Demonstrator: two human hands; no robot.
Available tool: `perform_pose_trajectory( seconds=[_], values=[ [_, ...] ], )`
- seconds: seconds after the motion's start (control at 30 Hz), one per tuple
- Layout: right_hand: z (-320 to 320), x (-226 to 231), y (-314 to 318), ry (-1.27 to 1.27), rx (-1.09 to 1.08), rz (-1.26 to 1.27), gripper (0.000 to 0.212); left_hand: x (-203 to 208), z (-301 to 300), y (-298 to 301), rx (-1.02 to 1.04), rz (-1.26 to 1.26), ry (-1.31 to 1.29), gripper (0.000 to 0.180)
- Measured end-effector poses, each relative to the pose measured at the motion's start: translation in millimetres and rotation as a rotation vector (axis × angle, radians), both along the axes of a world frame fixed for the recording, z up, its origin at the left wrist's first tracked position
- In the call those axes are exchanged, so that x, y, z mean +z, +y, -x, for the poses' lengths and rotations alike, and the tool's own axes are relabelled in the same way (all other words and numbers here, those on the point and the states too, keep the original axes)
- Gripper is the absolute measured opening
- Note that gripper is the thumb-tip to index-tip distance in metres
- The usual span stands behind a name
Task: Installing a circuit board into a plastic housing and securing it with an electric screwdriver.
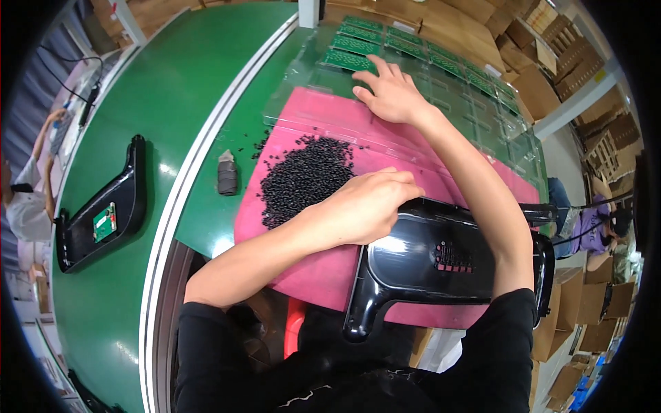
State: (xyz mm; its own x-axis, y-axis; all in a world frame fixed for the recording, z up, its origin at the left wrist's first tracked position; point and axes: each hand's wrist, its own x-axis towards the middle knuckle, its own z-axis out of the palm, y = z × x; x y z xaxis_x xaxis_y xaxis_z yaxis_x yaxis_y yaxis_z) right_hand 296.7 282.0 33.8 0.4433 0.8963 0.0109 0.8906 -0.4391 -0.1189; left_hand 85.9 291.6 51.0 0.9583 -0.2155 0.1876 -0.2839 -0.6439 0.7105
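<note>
My right hand (pixel 394 89) reaches to the far side of the bench, fingers spread. Its fingertips are at the near edge of a green circuit board (pixel 349 60) in a clear plastic tray (pixel 303 65); whether they touch it, I cannot tell. Closed, with curled fingers, my left hand (pixel 372 205) rests at the upper left edge of a glossy black plastic housing (pixel 413 265); anything in its fingers is hidden. The housing lies on a pink mat (pixel 310 282) and has a cluster of small openings. Beside my left hand is a heap of small black parts (pixel 306 179).
Several more green boards (pixel 447 63) lie along the tray's far side. A dark wrapped object (pixel 227 175) stands left of the heap. On the green conveyor (pixel 179 82) lies another black housing (pixel 124 199) with a small board (pixel 105 222) inside. Other people are farther off.
</note>
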Motion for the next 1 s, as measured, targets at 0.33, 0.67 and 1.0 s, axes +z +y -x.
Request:
perform_pose_trajectory(
  seconds=[0.33, 0.67, 1.0],
  values=[
    [-2, 8, 1, -0.102, 0.198, -0.530, 0.040, 0, 1, 19, 0.081, -0.101, -0.274, 0.033],
    [92, 96, -158, 0.543, 0.133, -0.698, 0.026, 33, 10, 19, 0.419, -0.238, -0.532, 0.084],
    [133, 84, -250, 0.353, -0.232, -0.594, 0.015, 27, 14, -16, -0.011, -0.002, -0.374, 0.086]
  ],
)
